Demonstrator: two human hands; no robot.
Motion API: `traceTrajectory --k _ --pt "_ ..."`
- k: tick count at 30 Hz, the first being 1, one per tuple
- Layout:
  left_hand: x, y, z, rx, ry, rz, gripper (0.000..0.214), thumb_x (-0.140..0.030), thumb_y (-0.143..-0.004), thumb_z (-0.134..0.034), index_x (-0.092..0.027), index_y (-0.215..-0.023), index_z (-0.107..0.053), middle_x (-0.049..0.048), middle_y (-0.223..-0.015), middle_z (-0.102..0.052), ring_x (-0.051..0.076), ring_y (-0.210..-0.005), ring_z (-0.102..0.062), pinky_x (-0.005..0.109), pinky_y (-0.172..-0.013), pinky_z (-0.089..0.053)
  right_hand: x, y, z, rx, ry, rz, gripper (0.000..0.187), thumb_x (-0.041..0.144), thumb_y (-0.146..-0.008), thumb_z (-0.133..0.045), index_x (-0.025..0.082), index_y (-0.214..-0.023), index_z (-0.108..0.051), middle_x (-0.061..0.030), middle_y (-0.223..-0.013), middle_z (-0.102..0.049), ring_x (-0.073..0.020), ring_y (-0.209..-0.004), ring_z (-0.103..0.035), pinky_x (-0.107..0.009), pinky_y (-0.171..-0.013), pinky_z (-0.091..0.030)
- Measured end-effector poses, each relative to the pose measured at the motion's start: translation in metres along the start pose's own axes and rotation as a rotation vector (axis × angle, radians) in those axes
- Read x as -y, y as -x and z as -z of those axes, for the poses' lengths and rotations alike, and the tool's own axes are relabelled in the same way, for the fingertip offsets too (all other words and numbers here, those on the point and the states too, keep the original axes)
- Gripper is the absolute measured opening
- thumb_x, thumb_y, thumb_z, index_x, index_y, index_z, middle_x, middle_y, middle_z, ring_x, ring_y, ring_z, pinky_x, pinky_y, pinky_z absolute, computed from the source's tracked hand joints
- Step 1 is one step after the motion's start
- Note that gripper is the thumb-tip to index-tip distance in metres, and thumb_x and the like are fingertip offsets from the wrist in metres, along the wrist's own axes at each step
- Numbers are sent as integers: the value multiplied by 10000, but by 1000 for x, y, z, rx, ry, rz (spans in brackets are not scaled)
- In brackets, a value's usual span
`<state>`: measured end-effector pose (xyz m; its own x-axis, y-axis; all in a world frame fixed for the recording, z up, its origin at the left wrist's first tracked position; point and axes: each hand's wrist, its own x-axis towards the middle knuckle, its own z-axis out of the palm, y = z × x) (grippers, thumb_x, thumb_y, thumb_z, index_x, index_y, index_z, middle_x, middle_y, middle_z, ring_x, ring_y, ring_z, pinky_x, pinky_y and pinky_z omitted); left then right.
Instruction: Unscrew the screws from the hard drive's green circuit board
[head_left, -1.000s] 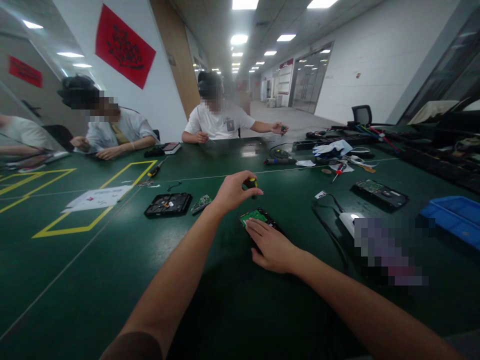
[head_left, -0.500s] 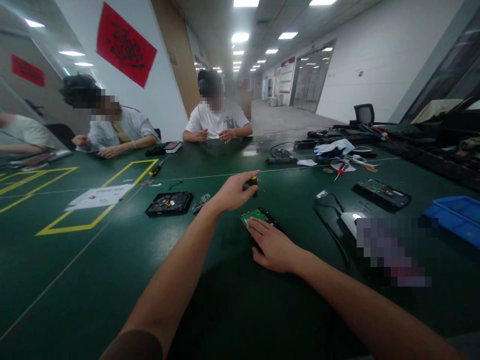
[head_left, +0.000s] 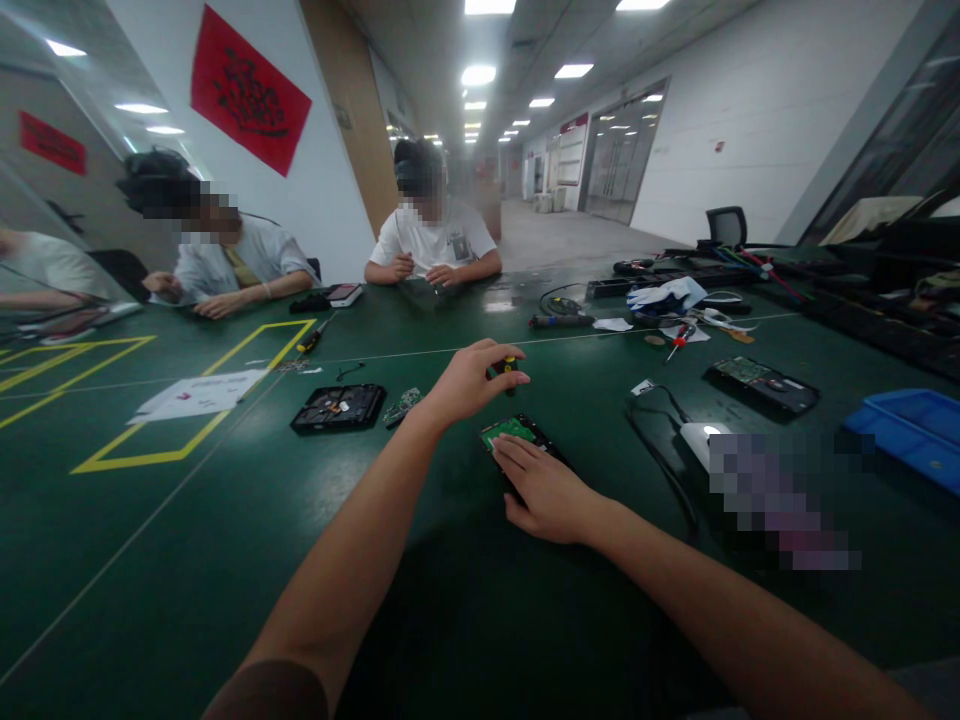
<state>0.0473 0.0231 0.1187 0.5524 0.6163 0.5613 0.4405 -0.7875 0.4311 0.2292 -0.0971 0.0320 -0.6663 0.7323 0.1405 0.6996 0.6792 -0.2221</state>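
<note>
My left hand is raised just beyond a hard drive, its thumb and fingers closed around the black-and-yellow handle of a screwdriver. The screwdriver's shaft does not show clearly. On the green table lies the hard drive, black with a green circuit board facing up. My right hand holds it from above, fingers laid across the board and thumb at the near side, hiding much of the drive. Left of my left hand are a small loose circuit board and a black drive casing.
Another drive lies to the right, near a blue bin and a white power strip with a cable. A red-handled screwdriver lies farther back. Paper is at left. Several people sit across the table.
My left thumb and fingers have shifted around the screwdriver handle, and its shaft, visible before, is now hidden. My right hand and the drive have stayed in place.
</note>
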Motion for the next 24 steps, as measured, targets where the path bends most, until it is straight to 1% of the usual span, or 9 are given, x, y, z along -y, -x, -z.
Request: traceTrajectory --k 4,8,11,15,17,19,24 --pt "0 0 0 -29 -7 2 298 -369 -956 -719 -225 -1214 -756 62 -1013 -676 165 -866 -659 305 -813 -546 4 0 5 -2 52 -4 666 356 -983 -514 23 -1553 -428 -219 -1630 -395 -327 -1521 -351 -450 -1271 -278" --pt "0 -1 0 -18 1 4 301 -348 -956 -722 -224 -1228 -754 60 -1003 -671 164 -855 -658 319 -829 -549 12 1 9 -24 144 -44 616 370 -991 -506 72 -1529 -474 -210 -1543 -489 -347 -1433 -440 -513 -1222 -316" --pt "-1 -1 1 -7 -9 6 306 -339 -957 -721 -223 -1239 -749 61 -1007 -679 174 -880 -666 329 -849 -550 18 1 11 -17 199 -67 595 379 -1001 -490 74 -1511 -496 -223 -1498 -524 -365 -1369 -479 -546 -1165 -359" --pt "-3 0 4 4 -18 7 311 -327 -961 -720 -219 -1252 -743 67 -1041 -689 181 -914 -671 333 -868 -548 21 0 13 1 216 -86 578 378 -1011 -472 64 -1494 -515 -227 -1501 -525 -365 -1358 -481 -523 -1132 -388" --pt "-4 1 5 17 -19 10 314 -325 -963 -719 -224 -1260 -739 65 -1049 -694 180 -913 -673 337 -876 -547 22 1 15 13 193 -103 578 390 -1016 -468 82 -1503 -511 -212 -1526 -512 -355 -1379 -469 -507 -1137 -384" --pt "-5 1 6 26 -22 12 314 -322 -966 -715 -231 -1266 -736 61 -1046 -698 181 -915 -674 343 -888 -544 21 4 17 25 159 -120 581 413 -1020 -464 109 -1514 -505 -196 -1557 -491 -353 -1413 -442 -516 -1150 -366" --pt "-8 0 5 16 -11 25 318 -307 -976 -701 -226 -1282 -728 58 -1041 -695 176 -898 -664 343 -889 -536 19 10 19 38 87 -135 620 452 -1027 -440 141 -1564 -440 -182 -1625 -417 -368 -1495 -341 -613 -1200 -243"
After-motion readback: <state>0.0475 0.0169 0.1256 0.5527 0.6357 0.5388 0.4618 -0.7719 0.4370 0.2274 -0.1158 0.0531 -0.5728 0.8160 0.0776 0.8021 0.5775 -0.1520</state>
